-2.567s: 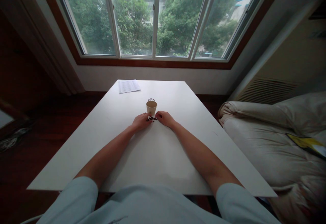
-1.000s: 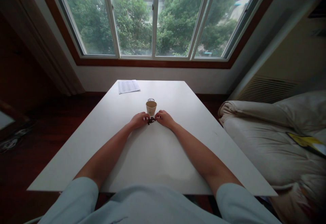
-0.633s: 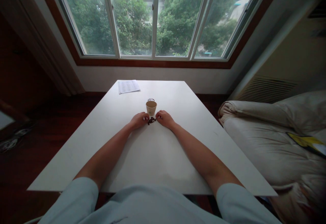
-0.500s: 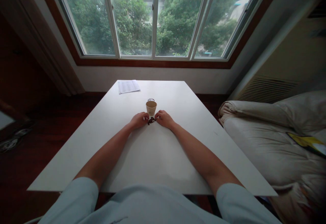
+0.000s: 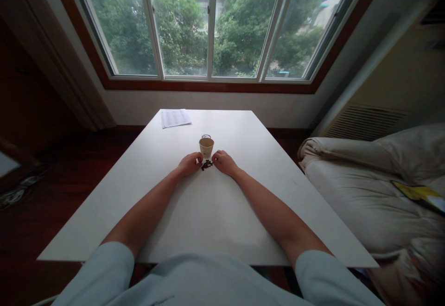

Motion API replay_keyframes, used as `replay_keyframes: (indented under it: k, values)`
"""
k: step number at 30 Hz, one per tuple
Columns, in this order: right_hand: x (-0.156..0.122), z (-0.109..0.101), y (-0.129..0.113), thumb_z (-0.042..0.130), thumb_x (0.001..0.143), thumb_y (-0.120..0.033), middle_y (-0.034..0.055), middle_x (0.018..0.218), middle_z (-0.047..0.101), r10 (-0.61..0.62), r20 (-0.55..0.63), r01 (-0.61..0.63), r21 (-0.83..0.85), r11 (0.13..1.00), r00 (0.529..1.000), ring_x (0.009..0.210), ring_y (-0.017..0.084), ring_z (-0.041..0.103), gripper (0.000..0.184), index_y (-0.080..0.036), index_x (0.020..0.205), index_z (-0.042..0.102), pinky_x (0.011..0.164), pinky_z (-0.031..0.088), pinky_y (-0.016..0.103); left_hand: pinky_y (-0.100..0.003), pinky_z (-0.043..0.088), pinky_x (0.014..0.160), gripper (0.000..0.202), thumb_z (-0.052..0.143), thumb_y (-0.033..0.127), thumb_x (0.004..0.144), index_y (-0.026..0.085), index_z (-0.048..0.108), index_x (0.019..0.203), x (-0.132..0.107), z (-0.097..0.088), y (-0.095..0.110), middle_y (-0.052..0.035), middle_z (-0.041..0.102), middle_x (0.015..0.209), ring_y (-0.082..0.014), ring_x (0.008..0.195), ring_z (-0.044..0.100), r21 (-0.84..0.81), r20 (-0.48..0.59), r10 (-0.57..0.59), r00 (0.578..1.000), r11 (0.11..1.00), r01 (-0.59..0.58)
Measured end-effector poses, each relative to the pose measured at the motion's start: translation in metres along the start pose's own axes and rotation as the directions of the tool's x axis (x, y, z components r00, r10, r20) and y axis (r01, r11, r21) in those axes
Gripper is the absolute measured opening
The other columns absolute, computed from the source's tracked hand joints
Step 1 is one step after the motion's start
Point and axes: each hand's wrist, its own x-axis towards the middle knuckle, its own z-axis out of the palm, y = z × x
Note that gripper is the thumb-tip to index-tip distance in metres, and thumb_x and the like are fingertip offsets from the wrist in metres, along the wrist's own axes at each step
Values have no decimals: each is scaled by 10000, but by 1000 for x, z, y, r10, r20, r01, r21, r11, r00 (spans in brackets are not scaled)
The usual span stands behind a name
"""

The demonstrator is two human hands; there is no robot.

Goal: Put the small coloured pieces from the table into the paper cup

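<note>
A small tan paper cup (image 5: 206, 147) stands upright on the white table (image 5: 208, 213). Just in front of it lies a little heap of dark bits, perhaps coffee beans (image 5: 207, 165). My left hand (image 5: 189, 163) rests on the table left of the heap, fingers curled, fingertips close to the cup's base. My right hand (image 5: 225, 162) lies right of the heap with its fingers bent in toward the bits. What the fingertips pinch, if anything, is too small to see.
A printed sheet of paper (image 5: 175, 117) lies at the table's far left corner. A small dark ring-like thing (image 5: 206, 136) sits behind the cup. A bed with pale bedding (image 5: 378, 194) stands to the right, a wide window beyond the table.
The dark bits lay partly under my fingers before; both hands have drawn slightly apart and the heap now shows between them. The cup has not moved.
</note>
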Motion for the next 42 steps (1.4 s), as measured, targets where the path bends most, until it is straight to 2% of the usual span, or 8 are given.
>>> replay_keyframes:
  k: [6, 16, 21, 25, 30, 34, 37, 42]
  values:
    - [0, 2, 1, 627, 767, -116, 62, 970, 614, -24, -6, 24, -12, 1000, 1000, 967, 212, 524, 193, -211, 923, 689, 862, 433, 313, -247, 430, 670, 149, 586, 180, 771, 217, 651, 900, 2, 4, -5, 9, 677, 859, -127, 684, 557, -32, -38, 16, 999, 999, -18]
    - [1, 4, 3, 574, 836, -150, 73, 930, 621, -40, -35, 39, -40, 998, 999, 932, 207, 530, 124, -198, 880, 680, 835, 425, 307, -249, 422, 659, 174, 569, 198, 808, 233, 710, 904, 3, 9, -10, -2, 703, 864, -126, 653, 552, -87, -80, 71, 994, 993, -78]
    - [-1, -1, -6, 539, 840, -156, 41, 824, 617, 17, -74, -17, 4, 1000, 997, 794, 172, 521, 103, -193, 866, 631, 743, 405, 275, -250, 424, 658, 148, 564, 192, 822, 222, 693, 888, 2, 9, -6, -9, 702, 840, -127, 650, 560, -111, -144, 34, 989, 993, -50]
    - [-1, -4, -11, 533, 834, -181, 13, 759, 608, 68, -57, -66, 41, 997, 996, 689, 146, 486, 80, -198, 847, 609, 676, 370, 259, -247, 413, 626, 121, 566, 188, 815, 216, 672, 865, 1, 7, -1, -8, 693, 814, -128, 637, 552, -151, -165, 0, 986, 988, -25]
    - [-1, -3, -11, 519, 809, -166, 9, 762, 605, 73, -75, -68, 67, 995, 994, 686, 145, 471, 91, -201, 836, 598, 657, 353, 254, -240, 386, 603, 91, 589, 167, 756, 203, 636, 825, 0, 5, 5, 4, 653, 761, -123, 622, 520, -182, -194, -3, 981, 983, -33]
    - [0, -2, -10, 475, 843, -169, 19, 795, 602, 46, -109, -37, 87, 996, 993, 707, 151, 469, 116, -203, 843, 587, 674, 365, 258, -240, 365, 596, 163, 559, 135, 742, 204, 624, 875, 1, 3, 9, 24, 617, 734, -115, 602, 483, -195, -248, -12, 969, 980, -38]
    - [-1, -3, -11, 461, 863, -182, 28, 845, 597, 40, -129, -27, 99, 995, 991, 725, 155, 473, 127, -207, 885, 584, 689, 377, 261, -248, 379, 622, 180, 512, 116, 768, 204, 614, 888, 2, 3, 11, 19, 603, 751, -122, 634, 491, -193, -306, -1, 952, 979, -61]
    - [-1, -5, -13, 437, 900, -227, 24, 854, 588, 53, -142, -37, 114, 993, 988, 733, 156, 466, 134, -215, 895, 570, 697, 382, 262, -260, 409, 663, 143, 479, 147, 853, 200, 609, 880, 1, 2, 16, -8, 610, 843, -127, 672, 504, -190, -354, 80, 932, 969, -155]
